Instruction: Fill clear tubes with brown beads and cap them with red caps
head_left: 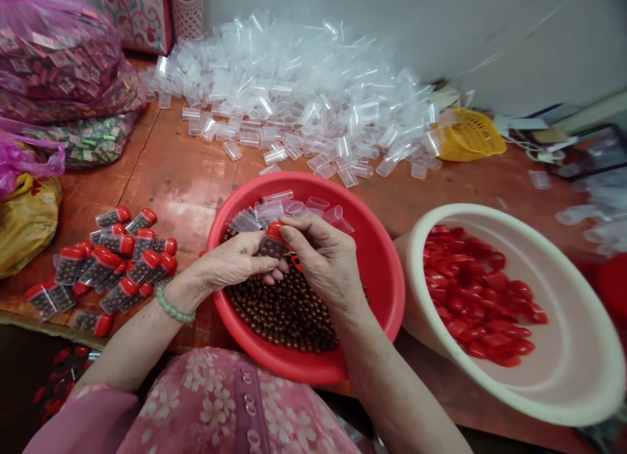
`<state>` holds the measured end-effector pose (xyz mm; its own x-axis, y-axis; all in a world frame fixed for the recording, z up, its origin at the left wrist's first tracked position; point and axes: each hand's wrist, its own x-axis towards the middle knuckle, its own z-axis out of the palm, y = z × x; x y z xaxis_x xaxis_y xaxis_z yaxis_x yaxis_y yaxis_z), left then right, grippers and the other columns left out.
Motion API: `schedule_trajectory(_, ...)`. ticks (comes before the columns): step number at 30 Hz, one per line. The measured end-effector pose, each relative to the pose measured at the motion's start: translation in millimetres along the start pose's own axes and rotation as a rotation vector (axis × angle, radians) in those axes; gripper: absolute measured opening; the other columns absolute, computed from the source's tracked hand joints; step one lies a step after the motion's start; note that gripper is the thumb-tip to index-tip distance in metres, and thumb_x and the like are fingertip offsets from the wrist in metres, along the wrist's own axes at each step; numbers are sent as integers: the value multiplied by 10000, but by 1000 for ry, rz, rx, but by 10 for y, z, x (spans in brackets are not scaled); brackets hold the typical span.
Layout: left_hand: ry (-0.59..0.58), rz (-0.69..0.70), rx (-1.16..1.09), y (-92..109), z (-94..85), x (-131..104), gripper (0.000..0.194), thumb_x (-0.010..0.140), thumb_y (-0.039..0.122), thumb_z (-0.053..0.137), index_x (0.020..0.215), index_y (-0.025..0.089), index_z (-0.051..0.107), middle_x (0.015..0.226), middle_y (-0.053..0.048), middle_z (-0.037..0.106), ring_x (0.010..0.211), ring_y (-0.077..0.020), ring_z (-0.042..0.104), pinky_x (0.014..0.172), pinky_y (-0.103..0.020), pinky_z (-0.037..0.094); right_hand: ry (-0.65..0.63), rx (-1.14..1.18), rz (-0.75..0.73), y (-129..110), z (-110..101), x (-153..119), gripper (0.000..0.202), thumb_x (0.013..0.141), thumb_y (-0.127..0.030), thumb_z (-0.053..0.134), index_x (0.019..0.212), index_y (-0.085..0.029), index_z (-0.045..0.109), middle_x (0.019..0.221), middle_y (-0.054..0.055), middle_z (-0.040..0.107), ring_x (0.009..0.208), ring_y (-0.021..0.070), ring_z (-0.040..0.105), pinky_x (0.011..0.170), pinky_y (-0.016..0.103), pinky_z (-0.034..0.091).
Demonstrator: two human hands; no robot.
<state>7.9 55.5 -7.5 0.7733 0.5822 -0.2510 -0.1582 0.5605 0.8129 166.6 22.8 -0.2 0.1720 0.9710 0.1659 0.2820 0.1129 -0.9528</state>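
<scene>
The left hand (238, 259) has its grip closed on a small bottle (271, 247), over the red bowl (398, 291). The right hand (326, 258) pinches the bottle's red cap (275, 230). So the left is nearer the clear part, and the right is nearer the top. The bottle's long side leans a bit, cap end up and away from the person. Brown beads (289, 317) lie inside the bowl.

One red basin (369, 264), one white basin (563, 362) and one yellow basket (474, 134) are seen. Over a dozen filled containers (118, 294) are counted.
</scene>
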Motion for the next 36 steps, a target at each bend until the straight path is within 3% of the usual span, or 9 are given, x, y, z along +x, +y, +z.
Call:
schedule_trajectory(7,-70,-95,-185,23,-49,23,336,754,366,760,880,85,624,864,-84,683,718,-136,681,666,-249,548,-39,191,188,43,28,67,225,739,-411,751,807,-204,697,715,-25,672,636,102,585,630,237,490)
schedule_trajectory(12,-115,-71,-258,0,-108,46,379,906,425,565,926,57,654,880,-144,708,727,-165,692,670,-275,558,11,125,97,-9,46,35,191,770,-398,727,822,-216,705,713,-22,677,654,115,600,637,251,504)
schedule_trajectory(18,-154,-39,-281,6,-110,47,375,846,384,660,1069,84,663,938,-127,705,811,-167,689,729,-255,555,221,45,-69,-107,17,14,156,842,-358,671,940,-239,695,881,6,714,821,144,663,787,312,536)
schedule_trajectory(22,-191,32,-351,50,-105,-8,461,813,406,687,1164,109,652,1000,-121,692,897,-181,675,804,-273,544,240,208,-62,-174,-62,29,155,869,-338,635,1012,-287,668,876,-18,679,787,130,655,763,299,543)
schedule_trajectory(24,-218,84,-370,77,-100,-52,467,809,413,685,1167,113,656,1013,-117,686,906,-183,670,817,-282,539,186,332,20,-176,-131,14,157,870,-327,623,1019,-296,663,821,-27,654,733,125,643,708,284,542)
schedule_trajectory(27,-238,137,-317,114,-94,-109,404,792,263,701,1174,142,652,1026,-103,685,920,-181,667,841,-293,525,63,403,195,-83,-237,-69,141,848,-323,633,968,-263,676,747,-26,620,636,108,596,606,244,499)
schedule_trajectory(31,-168,217,-217,138,-97,-121,458,734,69,686,1176,182,642,1050,-76,690,936,-164,666,889,-293,499,-174,165,403,134,-274,-251,194,884,-392,577,909,-213,646,685,-25,579,590,103,528,555,226,424)
schedule_trajectory(36,-145,266,-196,135,-113,-97,500,707,34,652,1187,169,623,1047,-74,688,946,-163,666,905,-300,491,-522,-367,242,161,-126,-349,220,887,-379,570,767,-195,579,810,26,627,775,167,578,753,296,461)
